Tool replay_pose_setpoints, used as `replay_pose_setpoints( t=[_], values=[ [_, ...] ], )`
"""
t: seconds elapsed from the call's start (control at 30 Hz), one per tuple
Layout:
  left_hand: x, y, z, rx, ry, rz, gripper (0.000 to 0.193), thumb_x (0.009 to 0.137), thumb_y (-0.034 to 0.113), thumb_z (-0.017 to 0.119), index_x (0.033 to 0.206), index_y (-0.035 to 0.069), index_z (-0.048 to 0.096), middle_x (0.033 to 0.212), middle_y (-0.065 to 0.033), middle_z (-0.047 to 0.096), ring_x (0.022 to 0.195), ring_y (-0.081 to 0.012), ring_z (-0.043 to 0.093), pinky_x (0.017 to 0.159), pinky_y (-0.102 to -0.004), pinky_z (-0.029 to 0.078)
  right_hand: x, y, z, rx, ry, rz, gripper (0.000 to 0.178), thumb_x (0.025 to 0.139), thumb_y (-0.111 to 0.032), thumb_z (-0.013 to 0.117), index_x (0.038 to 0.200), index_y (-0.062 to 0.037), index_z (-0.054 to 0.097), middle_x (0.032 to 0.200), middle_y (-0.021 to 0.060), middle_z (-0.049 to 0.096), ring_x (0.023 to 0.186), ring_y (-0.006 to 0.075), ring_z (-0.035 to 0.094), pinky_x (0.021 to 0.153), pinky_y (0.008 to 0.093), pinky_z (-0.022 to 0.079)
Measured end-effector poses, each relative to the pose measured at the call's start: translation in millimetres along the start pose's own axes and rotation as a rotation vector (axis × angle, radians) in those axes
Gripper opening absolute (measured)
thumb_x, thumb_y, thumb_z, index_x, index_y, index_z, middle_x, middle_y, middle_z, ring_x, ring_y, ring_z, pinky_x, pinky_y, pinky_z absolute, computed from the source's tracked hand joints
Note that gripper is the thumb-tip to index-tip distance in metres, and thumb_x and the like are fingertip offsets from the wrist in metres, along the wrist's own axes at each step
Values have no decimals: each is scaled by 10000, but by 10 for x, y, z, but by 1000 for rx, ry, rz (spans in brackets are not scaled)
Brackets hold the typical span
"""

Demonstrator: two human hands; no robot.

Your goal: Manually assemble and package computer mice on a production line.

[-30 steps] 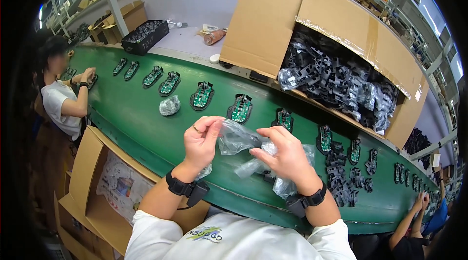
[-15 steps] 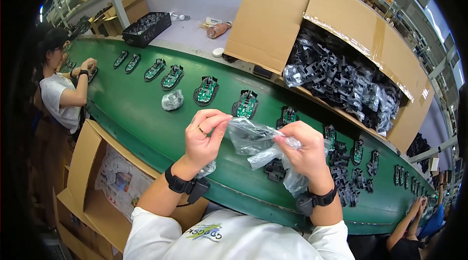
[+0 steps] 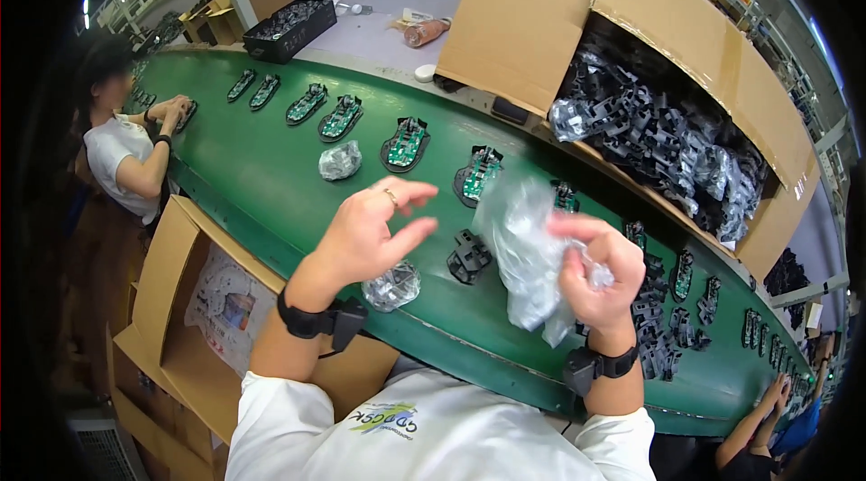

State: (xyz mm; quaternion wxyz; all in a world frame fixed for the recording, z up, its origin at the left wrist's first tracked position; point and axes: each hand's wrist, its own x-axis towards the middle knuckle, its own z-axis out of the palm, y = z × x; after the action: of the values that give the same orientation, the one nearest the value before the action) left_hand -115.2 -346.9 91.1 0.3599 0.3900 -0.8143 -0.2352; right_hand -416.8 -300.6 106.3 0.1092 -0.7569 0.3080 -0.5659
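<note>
My right hand [image 3: 606,272] is closed on a crumpled clear plastic bag [image 3: 523,251], which hangs to the left of the fingers and looks blurred. My left hand [image 3: 374,224] is empty, its thumb and fingers apart. Between the hands a bare black plastic part [image 3: 469,256] lies on the green belt. A clear-wrapped part [image 3: 392,286] sits just below my left hand. Farther up the belt rests a second wrapped bundle [image 3: 340,161]. Beyond my hands stands a row of black shells with green circuit boards, one [image 3: 406,144] above my left hand and another [image 3: 476,176] partly behind the bag.
A big carton [image 3: 505,30] of bagged black parts stands at the back right. Loose black parts [image 3: 663,337] are heaped beyond my right hand. An open carton [image 3: 167,291] stands at the belt's near left edge. A co-worker [image 3: 126,152] handles a shell at far left.
My left hand has let go of the plastic and moved left. My right hand has drawn the bag to the right. The black part and the wrapped part below my left hand are now more visible.
</note>
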Motion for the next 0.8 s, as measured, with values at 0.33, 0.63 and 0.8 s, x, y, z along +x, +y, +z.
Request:
replay_pose_setpoints(
  t=[0.33,0.63,0.8],
  values=[
    [-344,6,105,324,-466,-271,633,803,202,797,1368,56,549,1201,-153,637,1077,-309,678,915,-408,543,-232,-78,157,15,-423,401,394,761,-341,905,789,-47,644,716,96,660,596,230,648,569,325,494],
    [-200,73,634,-860,-121,-157,543,817,50,848,1260,36,532,1149,-39,637,1037,-114,623,928,-300,509,-327,77,343,144,-371,261,777,795,-248,885,1439,-33,509,1282,205,653,1171,346,673,953,409,551],
    [-203,29,672,-1150,-183,-318,522,883,109,836,1303,39,534,1155,-39,673,1005,-116,662,819,-281,576,-345,13,427,332,-365,353,728,826,-195,844,1452,-35,509,1257,204,678,1108,348,702,954,397,553]
  ],
)
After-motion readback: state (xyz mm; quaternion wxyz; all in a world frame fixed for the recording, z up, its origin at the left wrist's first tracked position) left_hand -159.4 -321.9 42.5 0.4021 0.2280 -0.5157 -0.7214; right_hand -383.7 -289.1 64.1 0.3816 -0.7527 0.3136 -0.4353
